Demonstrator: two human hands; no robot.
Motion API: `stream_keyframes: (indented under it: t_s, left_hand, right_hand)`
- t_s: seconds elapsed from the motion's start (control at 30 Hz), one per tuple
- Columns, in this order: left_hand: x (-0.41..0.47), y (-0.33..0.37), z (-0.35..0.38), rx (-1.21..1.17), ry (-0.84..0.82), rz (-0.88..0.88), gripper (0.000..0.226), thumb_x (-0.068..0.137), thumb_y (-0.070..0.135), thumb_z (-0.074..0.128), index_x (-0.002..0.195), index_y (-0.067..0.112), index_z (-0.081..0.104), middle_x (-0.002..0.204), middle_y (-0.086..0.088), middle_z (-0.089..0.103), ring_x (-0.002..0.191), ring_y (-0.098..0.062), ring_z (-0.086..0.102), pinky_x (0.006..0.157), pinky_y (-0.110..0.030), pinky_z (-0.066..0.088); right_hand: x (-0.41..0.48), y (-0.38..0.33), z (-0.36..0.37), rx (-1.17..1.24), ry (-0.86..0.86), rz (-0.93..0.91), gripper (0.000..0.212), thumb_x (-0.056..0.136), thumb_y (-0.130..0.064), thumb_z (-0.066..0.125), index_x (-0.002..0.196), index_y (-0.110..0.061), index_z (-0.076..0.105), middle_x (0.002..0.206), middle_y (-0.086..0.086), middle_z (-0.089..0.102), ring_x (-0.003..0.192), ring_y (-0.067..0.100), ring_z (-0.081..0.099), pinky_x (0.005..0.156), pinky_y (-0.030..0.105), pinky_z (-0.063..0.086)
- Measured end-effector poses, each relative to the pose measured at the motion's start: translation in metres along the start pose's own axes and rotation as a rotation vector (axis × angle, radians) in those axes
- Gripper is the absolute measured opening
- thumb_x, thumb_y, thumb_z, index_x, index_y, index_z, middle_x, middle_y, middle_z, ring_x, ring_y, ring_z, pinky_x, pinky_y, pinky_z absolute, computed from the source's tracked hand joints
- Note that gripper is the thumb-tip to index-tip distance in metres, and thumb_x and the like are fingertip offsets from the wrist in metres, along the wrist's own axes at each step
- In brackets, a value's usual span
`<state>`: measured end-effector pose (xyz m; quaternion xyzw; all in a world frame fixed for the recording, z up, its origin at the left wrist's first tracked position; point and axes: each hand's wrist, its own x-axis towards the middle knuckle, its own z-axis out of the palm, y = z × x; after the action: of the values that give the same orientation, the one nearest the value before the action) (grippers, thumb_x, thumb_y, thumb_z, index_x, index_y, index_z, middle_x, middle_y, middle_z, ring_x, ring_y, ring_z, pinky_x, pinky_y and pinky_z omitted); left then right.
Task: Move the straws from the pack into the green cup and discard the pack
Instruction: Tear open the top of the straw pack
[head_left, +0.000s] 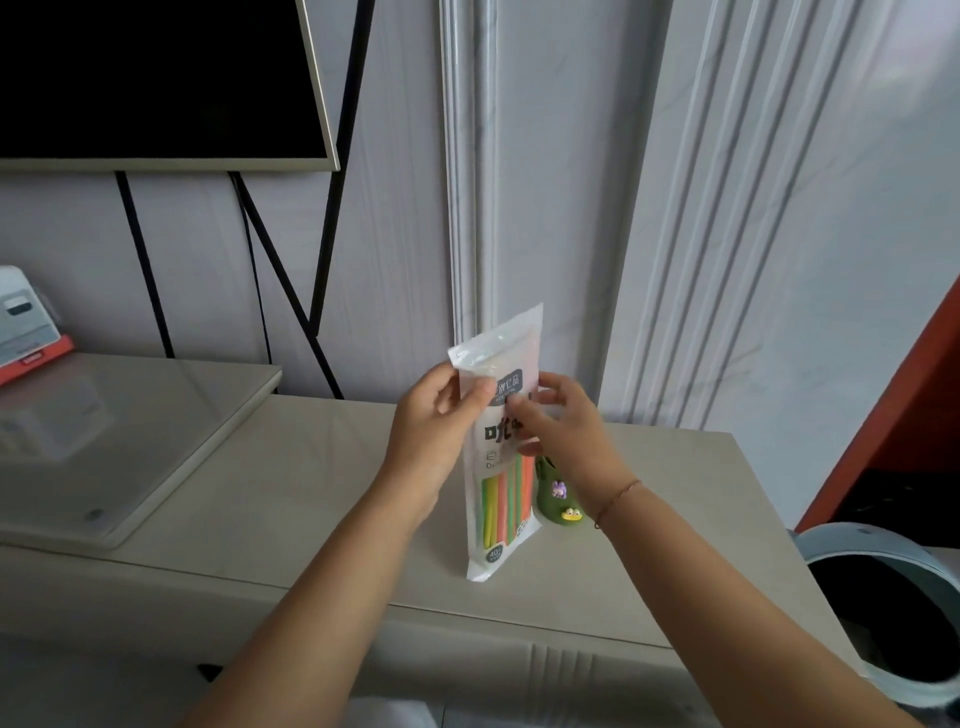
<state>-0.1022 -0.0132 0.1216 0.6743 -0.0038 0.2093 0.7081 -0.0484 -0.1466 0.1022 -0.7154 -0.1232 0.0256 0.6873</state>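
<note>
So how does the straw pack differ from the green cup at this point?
The pack is tall, flat and white; the green cup is short, rounded and green, with small charms. The left hand and right hand grip the pack near its top; the cup stands on the counter, partly hidden behind the pack. The pack holds the coloured straws; the cup's inside is hidden. Both are upright.

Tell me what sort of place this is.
Probably a home living room: a flat TV on a stand, a long beige cabinet against a panelled wall, and a small bin beside it.
</note>
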Motion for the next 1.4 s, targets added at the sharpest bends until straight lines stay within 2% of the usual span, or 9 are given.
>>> stream_keyframes:
  t_s: [0.17,0.33,0.47,0.6,0.77,0.97,1.17,1.27,1.4]
  left_hand:
    - [0.002,0.026,0.009,0.019,-0.029,-0.082,0.034,0.09,0.055,0.05,0.102,0.032,0.071,0.095,0.007,0.076,0.087,-0.007,0.072,0.063,-0.014,0.052]
    - [0.007,0.041,0.01,0.101,-0.075,-0.168,0.053,0.091,0.066,0.033,0.091,0.036,0.077,0.095,0.005,0.076,0.093,-0.014,0.071,0.086,-0.034,0.051]
    - [0.006,0.046,0.011,0.141,-0.12,-0.228,0.035,0.092,0.05,0.048,0.095,0.031,0.078,0.097,0.004,0.076,0.098,-0.017,0.069,0.089,-0.035,0.05]
    - [0.004,0.047,0.013,0.165,-0.1,-0.255,0.018,0.087,0.027,0.063,0.078,0.03,0.079,0.089,0.001,0.077,0.093,-0.019,0.071,0.078,-0.031,0.054]
    - [0.005,0.049,0.011,0.187,-0.12,-0.256,0.015,0.083,0.032,0.069,0.091,0.022,0.077,0.092,0.003,0.077,0.093,-0.015,0.071,0.077,-0.028,0.053]
    - [0.005,0.051,0.008,0.224,-0.078,-0.278,0.01,0.08,0.027,0.073,0.084,0.019,0.078,0.094,-0.006,0.076,0.093,-0.022,0.07,0.087,-0.036,0.055]
    - [0.006,0.051,0.007,0.308,-0.069,-0.203,0.013,0.08,0.019,0.073,0.067,0.02,0.074,0.062,0.006,0.071,0.058,-0.005,0.066,0.052,-0.012,0.047]
    - [0.003,0.052,0.008,0.306,-0.099,-0.197,0.01,0.081,0.014,0.073,0.071,0.016,0.074,0.069,0.002,0.075,0.065,-0.008,0.072,0.054,-0.012,0.05]
    - [0.001,0.049,0.011,0.369,-0.091,-0.189,0.012,0.083,0.015,0.071,0.073,0.02,0.073,0.078,0.0,0.075,0.077,-0.013,0.071,0.068,-0.017,0.053]
  right_hand:
    - [-0.001,-0.036,-0.008,0.061,0.034,-0.067,0.036,0.084,-0.029,0.068,0.11,-0.013,0.049,0.092,0.009,0.062,0.059,0.005,0.067,0.058,0.023,0.056]
    - [-0.005,-0.057,-0.016,0.068,-0.007,-0.048,0.022,0.086,-0.024,0.066,0.09,-0.005,0.056,0.074,0.006,0.065,0.06,0.012,0.065,0.058,0.024,0.057]
    - [-0.012,-0.062,-0.018,0.087,-0.028,0.0,0.034,0.082,-0.039,0.067,0.078,-0.005,0.063,0.061,0.001,0.062,0.056,0.01,0.063,0.057,0.023,0.056]
    - [-0.014,-0.061,-0.018,0.058,-0.024,0.063,0.046,0.078,-0.038,0.072,0.086,0.007,0.065,0.066,0.006,0.063,0.063,0.016,0.062,0.062,0.026,0.059]
    - [-0.013,-0.061,-0.021,0.118,-0.084,0.123,0.026,0.08,-0.029,0.072,0.073,-0.004,0.067,0.051,-0.004,0.062,0.056,0.013,0.061,0.069,0.027,0.056]
    - [-0.015,-0.06,-0.016,0.136,-0.108,0.134,0.022,0.08,-0.024,0.071,0.083,-0.003,0.07,0.07,0.005,0.066,0.067,0.015,0.063,0.071,0.024,0.057]
    - [-0.016,-0.063,-0.012,0.077,-0.08,0.141,0.01,0.083,-0.016,0.066,0.078,-0.009,0.07,0.085,0.015,0.066,0.077,0.019,0.062,0.073,0.026,0.057]
    - [-0.019,-0.061,-0.014,0.095,-0.122,0.096,0.014,0.085,-0.013,0.061,0.083,-0.002,0.07,0.079,0.009,0.069,0.071,0.015,0.064,0.065,0.019,0.053]
    - [-0.021,-0.057,-0.015,0.133,-0.172,0.052,0.015,0.088,-0.008,0.058,0.082,0.003,0.067,0.085,0.018,0.067,0.079,0.023,0.065,0.076,0.026,0.056]
